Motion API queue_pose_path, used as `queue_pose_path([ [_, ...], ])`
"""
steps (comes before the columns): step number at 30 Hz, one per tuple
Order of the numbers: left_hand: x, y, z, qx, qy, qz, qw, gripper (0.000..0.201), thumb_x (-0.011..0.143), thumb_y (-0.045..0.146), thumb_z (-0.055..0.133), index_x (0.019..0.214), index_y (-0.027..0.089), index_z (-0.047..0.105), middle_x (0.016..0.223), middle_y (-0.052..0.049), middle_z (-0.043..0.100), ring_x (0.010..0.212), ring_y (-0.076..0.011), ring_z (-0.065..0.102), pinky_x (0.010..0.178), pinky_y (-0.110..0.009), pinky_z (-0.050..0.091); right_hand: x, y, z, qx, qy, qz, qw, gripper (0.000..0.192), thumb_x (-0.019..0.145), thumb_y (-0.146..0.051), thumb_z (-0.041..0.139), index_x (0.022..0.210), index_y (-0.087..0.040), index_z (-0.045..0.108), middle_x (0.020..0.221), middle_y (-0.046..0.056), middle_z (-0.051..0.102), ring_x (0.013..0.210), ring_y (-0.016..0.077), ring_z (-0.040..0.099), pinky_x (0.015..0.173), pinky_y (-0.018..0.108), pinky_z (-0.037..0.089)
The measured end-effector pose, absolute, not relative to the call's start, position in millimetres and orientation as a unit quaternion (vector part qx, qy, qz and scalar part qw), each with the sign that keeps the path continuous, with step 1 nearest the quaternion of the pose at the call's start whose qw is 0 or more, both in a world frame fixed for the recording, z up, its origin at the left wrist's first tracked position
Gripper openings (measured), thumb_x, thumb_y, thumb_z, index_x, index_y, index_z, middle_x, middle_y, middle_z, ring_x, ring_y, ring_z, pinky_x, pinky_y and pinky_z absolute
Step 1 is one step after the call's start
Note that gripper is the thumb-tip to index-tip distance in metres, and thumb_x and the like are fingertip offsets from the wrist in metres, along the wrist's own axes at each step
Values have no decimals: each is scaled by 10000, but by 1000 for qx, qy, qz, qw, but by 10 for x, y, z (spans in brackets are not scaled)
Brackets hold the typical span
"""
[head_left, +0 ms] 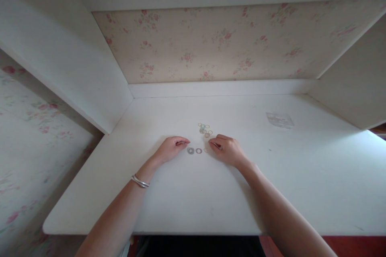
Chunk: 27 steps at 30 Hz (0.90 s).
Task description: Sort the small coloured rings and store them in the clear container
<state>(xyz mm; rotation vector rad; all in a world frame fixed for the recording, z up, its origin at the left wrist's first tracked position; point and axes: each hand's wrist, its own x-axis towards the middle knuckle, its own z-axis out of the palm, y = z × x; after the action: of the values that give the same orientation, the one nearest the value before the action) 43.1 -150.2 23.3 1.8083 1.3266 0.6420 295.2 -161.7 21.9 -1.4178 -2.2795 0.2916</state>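
On the desk [169, 204], near edge first: two bare forearms running up from below, a thin metal bangle [140, 181] on the left wrist. White top, matt and smooth, faintly scuffed, rounded at the near left corner.

Further in, left hand [171, 149] knuckles-up on the surface, fingers curled, thumb and forefinger tips pressed together; grip closed, whether on anything too small to tell. Right hand [226, 149] likewise curled, fingertips turned inward and down against the desk; grip pinched near shut, contents hidden under the fingers, so cannot tell.

Between the two grips, touching neither: a grey ring [190, 151] and a pinkish ring [198, 151], side by side, flat on the desk. Just beyond the right fingertips, a small heap of rings [204, 129], pale green, yellow and brownish, some overlapping.

Thin hoops, probably plastic or rubber: very light, likely to slide on the smooth top and flick away if pressed on one edge. Best taken by the rim, fingertip and thumb across the band, or a nail slipped under one side.

Well off beyond the right grip, a clear packet [280, 120], flat and crinkled. Behind all, a white ledge, then floral wallpaper [211, 44], faded pink on cream, between slanting white panels.
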Motion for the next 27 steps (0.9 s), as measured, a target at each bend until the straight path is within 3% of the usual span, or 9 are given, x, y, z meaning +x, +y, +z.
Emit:
queue_pose_path([
  [5,443,-1504,237,710,518,259,400,233,814,287,531,960,206,694,1006,-7,698,921,-156,631,852,-247,455,2876,-1520,159,-588,-778,88,201,287,894,-362,401,1017,-327,658,840,-5,614,690,114,549,577,225,311],
  [14,442,-1518,254,708,523,260,398,236,815,298,526,957,212,694,1005,-1,699,917,-155,633,858,-244,455,2871,-1486,143,-591,-778,90,193,321,921,-359,357,936,-285,669,894,13,606,734,121,556,602,228,319],
  [22,439,-1504,213,709,522,260,396,243,813,292,518,960,210,693,1011,-8,698,927,-164,631,849,-257,462,2877,-1408,68,-567,-765,111,285,308,919,-346,381,1017,-258,660,866,31,590,737,125,563,647,229,378],
  [27,440,-1505,216,705,525,257,402,244,810,291,523,966,210,691,1013,-8,698,925,-164,633,849,-255,463,2798,-1416,99,-546,-794,98,249,291,918,-370,397,992,-303,671,888,23,592,736,126,568,630,235,376],
])
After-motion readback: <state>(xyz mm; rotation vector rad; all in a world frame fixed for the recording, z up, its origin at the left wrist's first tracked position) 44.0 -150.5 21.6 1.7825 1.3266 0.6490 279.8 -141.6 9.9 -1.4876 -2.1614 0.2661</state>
